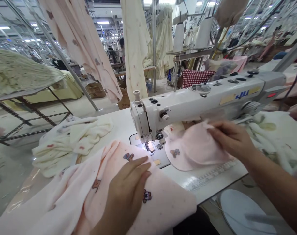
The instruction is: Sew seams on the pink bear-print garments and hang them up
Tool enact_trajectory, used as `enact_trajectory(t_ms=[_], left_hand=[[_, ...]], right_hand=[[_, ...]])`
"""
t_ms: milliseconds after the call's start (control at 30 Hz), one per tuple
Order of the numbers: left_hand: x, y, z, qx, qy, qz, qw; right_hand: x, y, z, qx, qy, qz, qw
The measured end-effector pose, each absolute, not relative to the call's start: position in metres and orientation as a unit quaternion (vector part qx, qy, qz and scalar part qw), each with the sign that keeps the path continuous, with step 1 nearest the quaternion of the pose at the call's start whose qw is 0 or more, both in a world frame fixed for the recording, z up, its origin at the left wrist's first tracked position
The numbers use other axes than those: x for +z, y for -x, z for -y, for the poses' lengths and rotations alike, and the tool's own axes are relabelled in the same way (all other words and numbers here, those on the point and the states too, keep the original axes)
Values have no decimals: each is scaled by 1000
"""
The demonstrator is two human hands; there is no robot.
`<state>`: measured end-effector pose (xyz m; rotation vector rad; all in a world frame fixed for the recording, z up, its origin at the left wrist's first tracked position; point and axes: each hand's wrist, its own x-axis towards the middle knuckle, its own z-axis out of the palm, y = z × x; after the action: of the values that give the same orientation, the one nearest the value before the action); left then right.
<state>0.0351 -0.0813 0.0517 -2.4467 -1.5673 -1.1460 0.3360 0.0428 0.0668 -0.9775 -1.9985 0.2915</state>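
Pink fabric printed with small bears [168,192] spreads over the front of the table, its far edge close to the needle area of the white sewing machine [182,107]. My left hand [128,182] rests on this fabric with the fingers stretched out flat, just in front of the presser foot [149,147]. Right of the needle, my right hand [232,137] pinches the upper edge of a smaller rounded pink fabric piece [202,147] between thumb and fingers. That piece is partly lifted and folded, and one bear print shows on its flat part.
Cream fabric [89,133] lies bunched on the left of the table. A clear ruler [209,176] lies along the front edge. More fabric [273,137] is heaped at right. Long cloths [133,45] hang behind the machine, near thread cones [179,37]. A round white disc [243,209] sits below the table edge.
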Motion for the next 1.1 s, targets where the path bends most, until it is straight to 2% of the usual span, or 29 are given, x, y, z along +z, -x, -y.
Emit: enact_trajectory(t_ms=[67,133,200,300,367,433,500,767,867,1000,1033,1100], left_hand=[[72,-61,73,-438,789,431,-29],[84,-81,63,-445,804,388,-67],[88,-93,55,-439,809,370,-126],[91,-90,54,-450,783,377,-206],[95,-80,60,-470,758,400,-212],[98,-67,69,-488,730,431,-209],[99,-51,78,-493,699,471,-218],[88,-8,80,-484,627,563,-237],[78,-17,79,-544,580,544,-270],[58,-37,100,-595,432,568,-370],[55,-40,106,-579,418,598,-362],[55,-40,113,-510,470,671,-264]], right_hand=[[87,-317,-28,133,284,871,378],[103,-299,-15,149,196,914,323],[112,-285,-3,183,155,922,303],[111,-275,8,307,178,889,291],[105,-274,11,383,227,866,226],[100,-276,11,406,235,873,134],[97,-281,7,390,211,892,88],[118,-306,-19,393,147,891,172],[119,-313,-14,326,166,905,217],[97,-313,40,212,252,901,284],[88,-310,59,221,248,903,274],[68,-299,93,245,216,914,241]])
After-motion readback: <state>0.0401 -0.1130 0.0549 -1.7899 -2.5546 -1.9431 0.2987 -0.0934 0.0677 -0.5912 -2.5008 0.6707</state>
